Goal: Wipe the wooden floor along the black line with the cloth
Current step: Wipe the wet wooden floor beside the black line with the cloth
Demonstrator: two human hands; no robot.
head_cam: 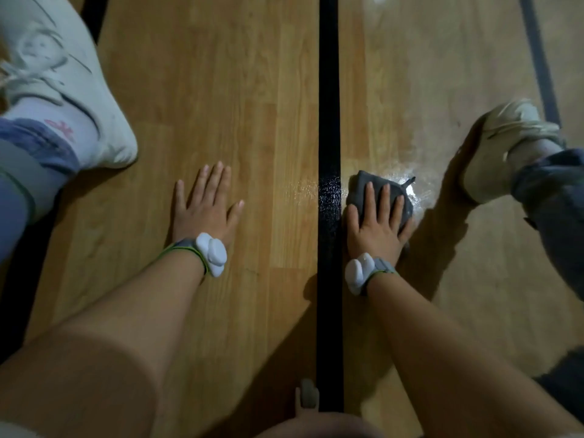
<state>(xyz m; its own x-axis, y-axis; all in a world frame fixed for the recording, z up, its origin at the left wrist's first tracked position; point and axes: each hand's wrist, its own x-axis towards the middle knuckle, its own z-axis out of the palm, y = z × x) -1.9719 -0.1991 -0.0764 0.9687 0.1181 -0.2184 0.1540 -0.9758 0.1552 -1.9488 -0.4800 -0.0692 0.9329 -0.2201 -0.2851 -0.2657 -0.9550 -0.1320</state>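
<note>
Cloth (359, 186): dark grey, bunched, lying flat on the wooden floor (221, 90) just right of the black line (328, 90), its near edge touching or almost touching the line.

It is pinned under the right hand (377, 222). The fingers are laid out straight and slightly spread over the fabric, palm down, nothing curled round it. A corner of the cloth sticks out past the fingertips on the far right.

A wet sheen (410, 188) is noted on the boards right beside the cloth. A fainter band of it crosses the line and reaches a short way onto the boards to the left.

The left hand (205, 210) is planted flat on dry floor well left of the line, fingers straight and fanned, holding nothing; it is judged a brace. A white wrist device (211, 252) is strapped on, and a second one (358, 271) is on the right wrist.

A pale shoe (63, 90) is seen at far left, another (505, 143) to the right of the cloth.

Progress, as judged: one short stretch has been dampened at the cloth's level. The boards along the line both nearer and farther show no gloss, though glare hides the far end. Most of the line is taken as left to do.
</note>
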